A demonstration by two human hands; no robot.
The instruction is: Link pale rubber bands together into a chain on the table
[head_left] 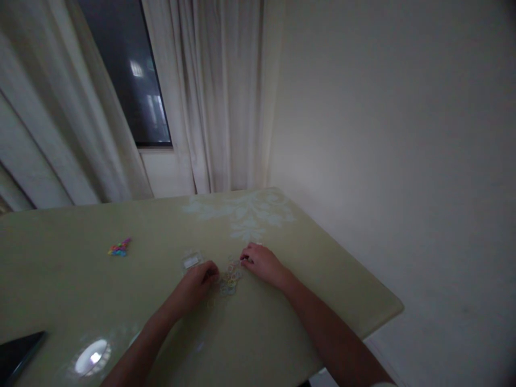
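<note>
A loose pile of small, thin, ring-shaped pieces, clear and yellowish, lies on the table between my hands. My left hand is at the pile's left edge with its fingers curled together. What it holds, if anything, is hidden. On the upper right side of the pile, my right hand has its fingertips pinched. Something tiny and pale may be at those fingertips, too small to name. Just behind my left hand sits a small clear plastic case with a whitish patch.
A small cluster of bright multicoloured pieces lies farther left on the pale green table. A dark flat device reaches in at the lower left corner. Curtains, a window and a wall stand behind the table; its right edge slants toward me.
</note>
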